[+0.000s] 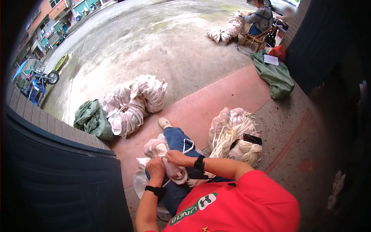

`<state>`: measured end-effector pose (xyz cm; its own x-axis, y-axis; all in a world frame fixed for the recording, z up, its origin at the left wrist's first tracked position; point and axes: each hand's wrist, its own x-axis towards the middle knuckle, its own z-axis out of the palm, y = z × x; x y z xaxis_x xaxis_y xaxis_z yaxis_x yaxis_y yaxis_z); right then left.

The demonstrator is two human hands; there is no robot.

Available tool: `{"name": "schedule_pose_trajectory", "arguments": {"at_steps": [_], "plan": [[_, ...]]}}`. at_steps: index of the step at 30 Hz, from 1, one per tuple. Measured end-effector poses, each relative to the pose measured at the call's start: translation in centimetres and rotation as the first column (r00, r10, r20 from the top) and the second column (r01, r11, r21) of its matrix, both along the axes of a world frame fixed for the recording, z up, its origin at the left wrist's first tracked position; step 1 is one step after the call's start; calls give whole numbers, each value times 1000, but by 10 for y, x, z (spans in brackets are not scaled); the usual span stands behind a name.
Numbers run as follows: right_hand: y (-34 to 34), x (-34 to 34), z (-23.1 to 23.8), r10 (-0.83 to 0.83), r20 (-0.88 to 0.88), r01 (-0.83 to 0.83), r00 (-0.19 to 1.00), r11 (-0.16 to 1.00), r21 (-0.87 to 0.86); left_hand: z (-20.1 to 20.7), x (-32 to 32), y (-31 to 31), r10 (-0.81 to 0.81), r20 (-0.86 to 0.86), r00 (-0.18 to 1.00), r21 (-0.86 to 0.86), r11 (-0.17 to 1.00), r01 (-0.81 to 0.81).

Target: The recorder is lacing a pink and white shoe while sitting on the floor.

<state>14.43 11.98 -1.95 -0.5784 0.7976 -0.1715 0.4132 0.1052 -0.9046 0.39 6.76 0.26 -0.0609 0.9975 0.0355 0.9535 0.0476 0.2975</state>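
Observation:
A pale pink and white shoe upper [174,170] lies across my lap, over my blue trousers. My left hand [155,169] is closed on its near left edge. Against the top of the upper, my right hand [177,157] is closed in a pinch on a white shoelace [188,144], which loops up beyond my knuckles. The exact pinch point is too small to see clearly. More pink-white uppers [154,146] sit just beyond my hands, between my legs. Black bands circle both wrists.
Right of me, a bundle of uppers [224,121] bears cream laces [222,141] and a dark phone [252,139]. Ahead left lie a curved stack of uppers [133,98] and a green sack [92,120]. Another green sack [276,75] lies far right, near a seated person [259,19]. Dark panels flank me.

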Motion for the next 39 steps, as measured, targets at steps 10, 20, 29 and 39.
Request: {"name": "schedule_pose_trajectory", "arguments": {"at_steps": [10,20,29,39], "plan": [[-6,-24,-2,48,292,-93,955,985,143,0,-10,-15,40,132,990,-253,968,-6],[-14,-24,0,55,338,-187,940,909,372,3,6,-28,57,28,998,30,998,-58],[-16,-28,9,41,319,-196,947,860,472,-5,-3,-14,46,-51,998,-158,986,-54],[-15,-31,0,127,273,-261,954,800,541,-4,-23,-15,-2,240,971,-223,973,57]]}}
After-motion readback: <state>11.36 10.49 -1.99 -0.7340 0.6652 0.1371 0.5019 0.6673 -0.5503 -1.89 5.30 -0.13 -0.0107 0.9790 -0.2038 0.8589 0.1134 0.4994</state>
